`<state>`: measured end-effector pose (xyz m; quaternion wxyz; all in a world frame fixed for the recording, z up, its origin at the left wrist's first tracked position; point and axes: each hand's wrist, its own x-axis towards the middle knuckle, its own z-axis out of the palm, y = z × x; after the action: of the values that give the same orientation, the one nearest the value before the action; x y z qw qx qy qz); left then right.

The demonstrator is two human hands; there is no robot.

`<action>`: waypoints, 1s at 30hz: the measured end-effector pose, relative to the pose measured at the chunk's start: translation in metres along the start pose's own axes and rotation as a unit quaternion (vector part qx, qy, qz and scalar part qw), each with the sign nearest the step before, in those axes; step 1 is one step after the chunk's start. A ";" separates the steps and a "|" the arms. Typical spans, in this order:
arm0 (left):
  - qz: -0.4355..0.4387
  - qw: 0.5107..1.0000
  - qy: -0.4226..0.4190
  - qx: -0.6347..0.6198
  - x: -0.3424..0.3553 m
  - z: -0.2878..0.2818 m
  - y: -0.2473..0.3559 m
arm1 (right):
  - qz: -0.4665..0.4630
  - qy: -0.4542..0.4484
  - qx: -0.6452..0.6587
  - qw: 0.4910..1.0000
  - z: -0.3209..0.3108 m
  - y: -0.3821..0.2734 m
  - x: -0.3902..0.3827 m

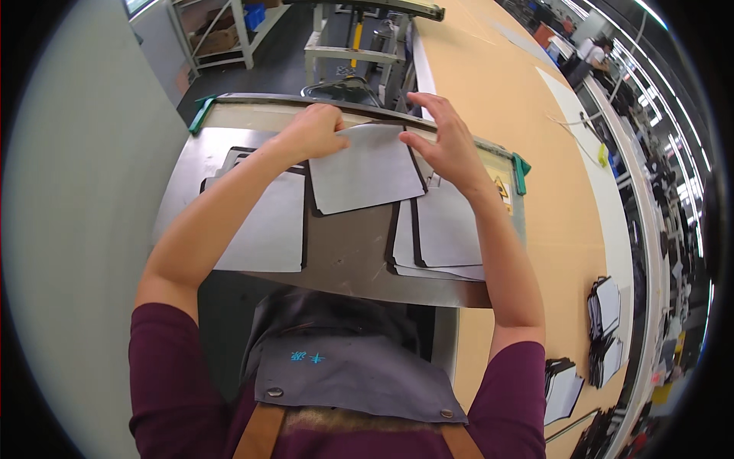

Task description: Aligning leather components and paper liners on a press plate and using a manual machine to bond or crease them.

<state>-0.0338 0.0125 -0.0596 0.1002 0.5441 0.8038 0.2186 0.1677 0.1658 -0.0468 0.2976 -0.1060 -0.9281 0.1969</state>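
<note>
In front of me a white sheet-like panel with black edging (pixel 367 172) lies slightly turned on a metal work plate (pixel 348 256). My left hand (pixel 315 131) is closed at its far left corner, the fingertips pinching the edge. By the far right corner, my right hand (pixel 449 147) is open, with thumb and fingers apart and the thumb close to the panel's edge. Under my left forearm lie similar white panels (pixel 267 229). More black-edged panels (pixel 451 229) overlap in a pile by my right forearm, partly beneath the middle one.
A dark bar with green end pieces (pixel 521 172) runs along the plate's far side. To the right stretches a long tan table (pixel 566 252) with stacks of panels (pixel 608 306). A grey wall (pixel 84 229) stands at left; a metal frame (pixel 355 57) and shelves (pixel 222 38) are beyond.
</note>
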 end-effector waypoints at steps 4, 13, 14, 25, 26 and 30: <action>0.107 0.977 0.038 -0.183 -0.011 -0.030 0.052 | 0.086 0.040 0.127 0.987 -0.028 -0.017 -0.008; 0.160 0.976 -0.016 -0.149 -0.067 -0.029 0.091 | 0.280 0.035 0.292 0.914 -0.095 -0.036 -0.089; 0.136 0.990 0.007 -0.045 -0.074 -0.027 0.079 | 0.275 0.062 0.247 0.927 -0.091 -0.023 -0.110; 0.038 0.997 -0.070 0.005 -0.100 -0.042 -0.039 | 0.066 -0.111 0.170 0.977 -0.005 -0.077 -0.046; 0.034 0.996 -0.086 -0.010 -0.099 -0.042 -0.039 | 0.068 -0.145 0.199 0.967 0.012 -0.085 -0.034; 0.175 0.984 0.031 -0.009 -0.099 -0.046 -0.032 | 0.086 -0.140 0.266 0.950 0.053 -0.110 -0.010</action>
<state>-0.0409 -0.0998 -0.0411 0.0402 0.6684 0.6970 0.2566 0.1355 0.0474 -0.0441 0.1635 -0.0737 -0.8619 0.4744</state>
